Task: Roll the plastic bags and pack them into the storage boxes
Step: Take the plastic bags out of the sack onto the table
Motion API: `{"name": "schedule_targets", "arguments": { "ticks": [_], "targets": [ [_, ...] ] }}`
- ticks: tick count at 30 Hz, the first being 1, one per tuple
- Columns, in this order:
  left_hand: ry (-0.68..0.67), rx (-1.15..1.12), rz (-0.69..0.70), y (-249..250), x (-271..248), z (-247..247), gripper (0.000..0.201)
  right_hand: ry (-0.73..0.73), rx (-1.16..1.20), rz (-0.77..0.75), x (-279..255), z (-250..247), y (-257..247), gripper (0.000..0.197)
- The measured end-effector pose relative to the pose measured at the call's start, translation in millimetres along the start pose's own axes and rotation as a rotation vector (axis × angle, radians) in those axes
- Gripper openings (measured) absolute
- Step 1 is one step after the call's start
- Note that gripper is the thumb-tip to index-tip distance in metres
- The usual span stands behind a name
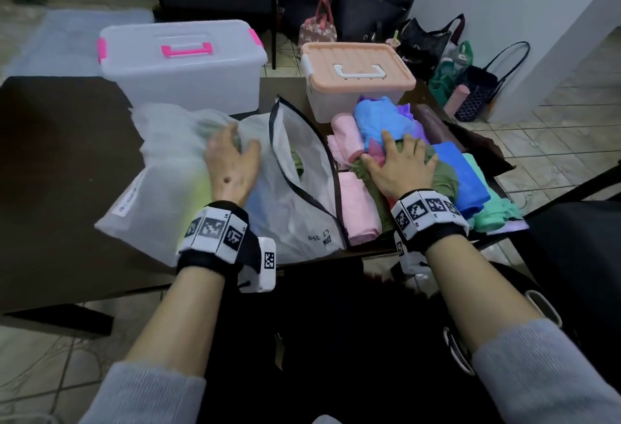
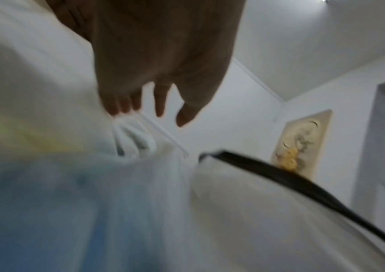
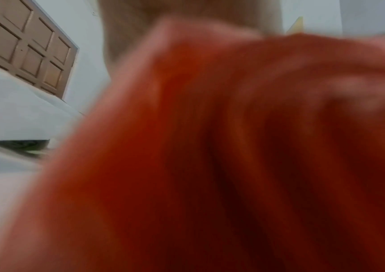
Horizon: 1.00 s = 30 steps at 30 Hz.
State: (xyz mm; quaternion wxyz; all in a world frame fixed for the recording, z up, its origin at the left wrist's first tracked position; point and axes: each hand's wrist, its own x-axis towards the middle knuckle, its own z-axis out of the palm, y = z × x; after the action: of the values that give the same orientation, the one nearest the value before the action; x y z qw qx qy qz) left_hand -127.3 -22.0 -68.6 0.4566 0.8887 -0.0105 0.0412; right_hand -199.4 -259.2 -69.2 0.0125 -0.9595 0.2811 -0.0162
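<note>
Your left hand (image 1: 232,163) lies spread on the clear bag (image 1: 168,168); your right hand (image 1: 401,163) presses spread on the green bag (image 1: 443,178) at the bench's right edge.

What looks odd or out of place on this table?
Both storage boxes, the pink-handled box and the peach-lidded box, sit with lids on while bags lie loose. The blue bag is crumpled atop neat pink rolls. Nothing looks spilled or damaged.
</note>
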Motion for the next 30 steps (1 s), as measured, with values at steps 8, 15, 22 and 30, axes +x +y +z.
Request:
{"name": "schedule_targets", "arguments": {
  "ticks": [8,15,22,30],
  "targets": [
    [0.174,0.037,-0.686,-48.9,20.8,-67.2,0.087,-0.038,-0.001,0.012,-0.2,-3.3,-2.0,0.068],
    [0.109,-0.305,-0.549,-27.0,20.7,-52.0,0.057,-0.033,0.014,0.008,-1.0,-3.0,-2.2,0.064],
    [0.037,-0.451,-0.267,29.3,23.7,-29.6,0.062,-0.021,-0.005,-0.003,-2.0,0.4,-1.9,0.064],
    [0.063,-0.639,-0.084,94.8,28.9,-26.7,0.035,-0.035,-0.012,-0.004,-1.5,0.6,-1.2,0.062]
  ]
}}
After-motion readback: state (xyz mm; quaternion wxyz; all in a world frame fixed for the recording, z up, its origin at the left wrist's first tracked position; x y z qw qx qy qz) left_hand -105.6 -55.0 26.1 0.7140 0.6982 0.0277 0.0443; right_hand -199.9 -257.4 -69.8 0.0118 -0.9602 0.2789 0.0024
